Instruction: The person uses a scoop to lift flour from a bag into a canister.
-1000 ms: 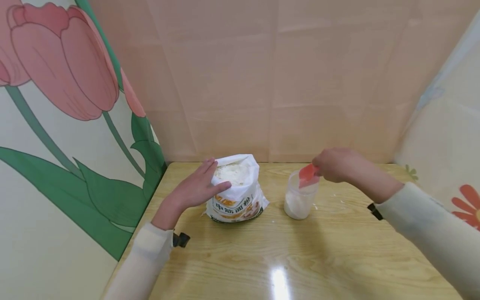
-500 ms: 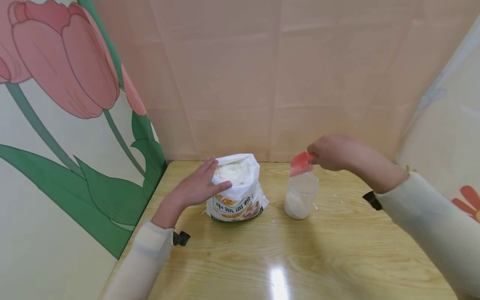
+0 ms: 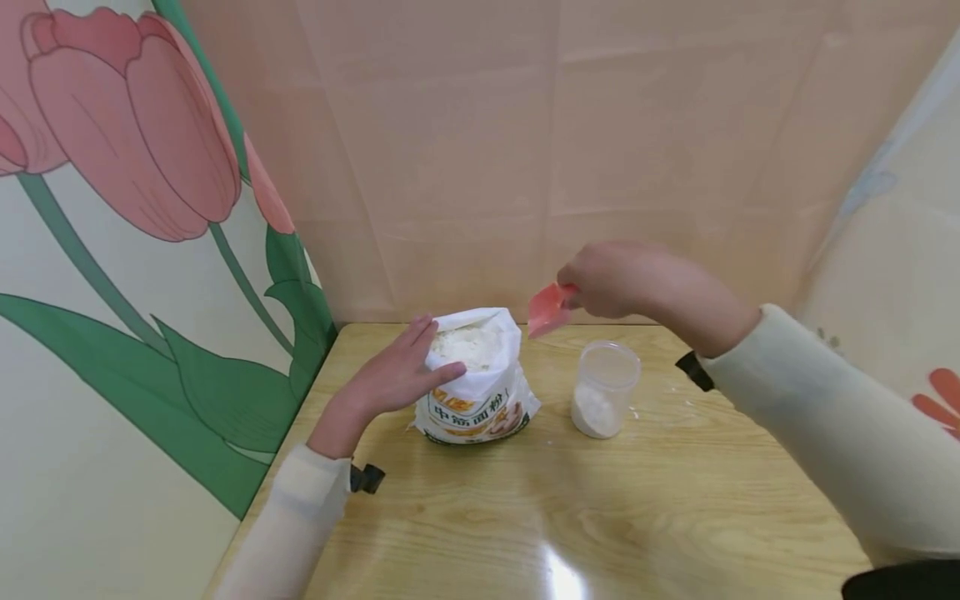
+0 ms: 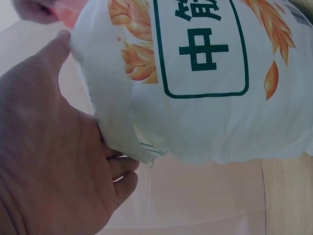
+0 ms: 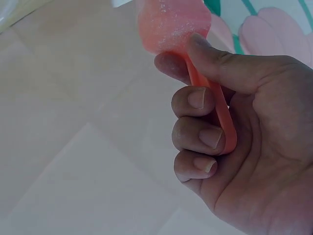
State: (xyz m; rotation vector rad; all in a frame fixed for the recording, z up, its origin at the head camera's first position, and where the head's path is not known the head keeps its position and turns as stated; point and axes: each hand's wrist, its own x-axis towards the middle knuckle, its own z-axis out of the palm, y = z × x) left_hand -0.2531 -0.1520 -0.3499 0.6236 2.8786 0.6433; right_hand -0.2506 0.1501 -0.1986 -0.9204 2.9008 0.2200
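Observation:
An open white flour bag (image 3: 480,408) stands upright at the table's left, heaped flour (image 3: 468,346) showing in its mouth. My left hand (image 3: 392,373) rests against the left side of its rim, thumb stretched along the front and fingers spread toward the back. Its fingers (image 4: 122,169) appear behind the bag's edge in the left wrist view. My right hand (image 3: 622,279) grips a pink scoop (image 3: 549,310) by its handle, raised just right of the bag's mouth. White powder clings to the scoop bowl (image 5: 176,22). Right of the bag, a clear plastic jar (image 3: 611,371) stands uncovered, partly filled with flour.
The wooden table (image 3: 465,525) carries a few white specks around the jar. Close behind it hangs a pinkish backdrop (image 3: 450,167). A tulip-printed panel (image 3: 135,350) borders the left side, and a pale flowered panel (image 3: 892,275) the right.
The right hand lifts the scoop out of the jar and carries it left and up, to beside the bag's mouth. The left hand, bag and jar stay in place.

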